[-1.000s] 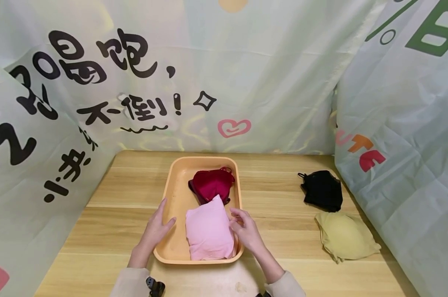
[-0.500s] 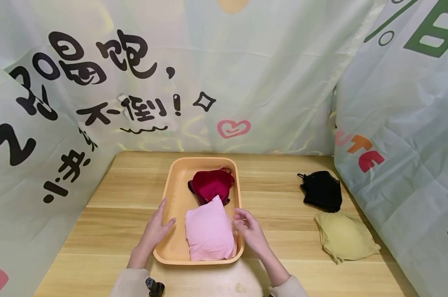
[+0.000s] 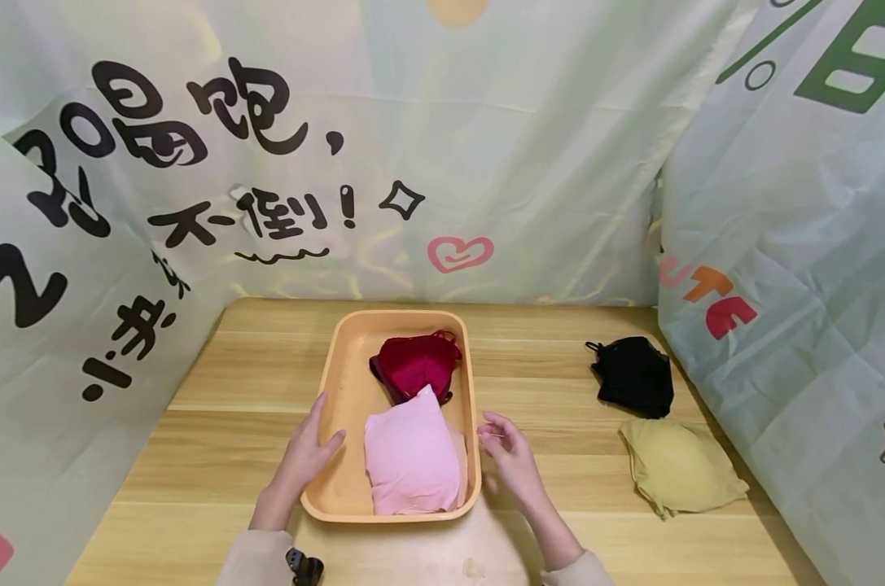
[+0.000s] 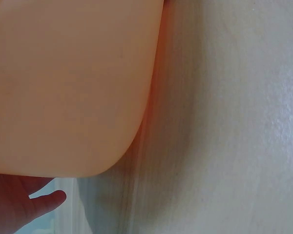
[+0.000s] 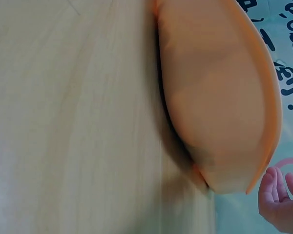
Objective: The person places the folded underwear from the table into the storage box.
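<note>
Shifted rightward: right hand (image 3: 513, 456), lower centre, loosely curled; left hand (image 3: 304, 456) spread at tray (image 3: 348, 382), which I judge one nudge could skew.

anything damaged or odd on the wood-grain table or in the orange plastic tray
Nothing looks spilled or broken. One oddity: a blotchy mark on the wood-grain table, below the orange rectangular plastic tray in the head view, stands out against the pale surface; whether stain or wear, I cannot tell.
</note>
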The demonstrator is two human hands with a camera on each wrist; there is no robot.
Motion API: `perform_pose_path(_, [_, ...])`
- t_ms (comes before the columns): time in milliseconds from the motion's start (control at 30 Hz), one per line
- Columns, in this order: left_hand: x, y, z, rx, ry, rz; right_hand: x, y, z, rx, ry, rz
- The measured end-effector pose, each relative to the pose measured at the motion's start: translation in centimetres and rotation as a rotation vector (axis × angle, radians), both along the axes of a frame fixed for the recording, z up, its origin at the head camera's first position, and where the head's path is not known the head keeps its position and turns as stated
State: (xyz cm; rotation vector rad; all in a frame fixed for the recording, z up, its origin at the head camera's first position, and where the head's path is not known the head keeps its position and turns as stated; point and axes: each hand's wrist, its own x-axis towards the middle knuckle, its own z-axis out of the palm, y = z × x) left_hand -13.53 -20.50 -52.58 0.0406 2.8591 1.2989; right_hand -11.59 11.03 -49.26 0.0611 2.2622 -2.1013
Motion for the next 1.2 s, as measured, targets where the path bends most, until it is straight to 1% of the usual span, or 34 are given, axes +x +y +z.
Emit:
perform_pose_path(233, [0.1,-0.1,0.2,-0.005,0.004,-0.001,0.1,0.7,-0.5,0.027,-0.029,-0.022])
perform_pose_path(333, [0.1,0.0,0.2,-0.009,0.023,0.003,0.0,1.1,-0.7,0.034,-0.042,-0.039])
perform_pose_path(500, [0.2,0.1,0.3,-0.008,0.048,0.005,0.1,2.1,-1.0,0.054,-0.031,-0.063])
perform_pose_path(700, [0.2,0.1,0.3,-0.014,0.051,0.003,0.3,3.4,-1.1,0.086,-0.037,-0.087])
perform_pose_path(1200, [0.0,0.1,0.2,-0.008,0.006,0.007,0.9,6.7,-1.5,0.139,-0.089,-0.154])
